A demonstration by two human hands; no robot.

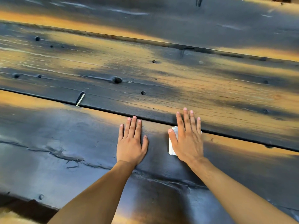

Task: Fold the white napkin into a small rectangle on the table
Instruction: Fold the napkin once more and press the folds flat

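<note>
The white napkin (171, 147) lies folded small on the dark wooden table (80, 143), mostly hidden under my right hand (187, 139). That hand rests flat on top of it, fingers stretched out and slightly apart, pressing it down. Only the napkin's left edge and a sliver at the right of my knuckles show. My left hand (131, 143) lies flat on the bare wood a short way to the left of the napkin, fingers together, holding nothing.
The table is made of wide dark planks with gaps between them (113, 111), knots and a rough crack (64, 156) at the left. A small pale sliver of wood (80, 99) sticks up from one gap. The table's near edge (24, 202) runs at the bottom left.
</note>
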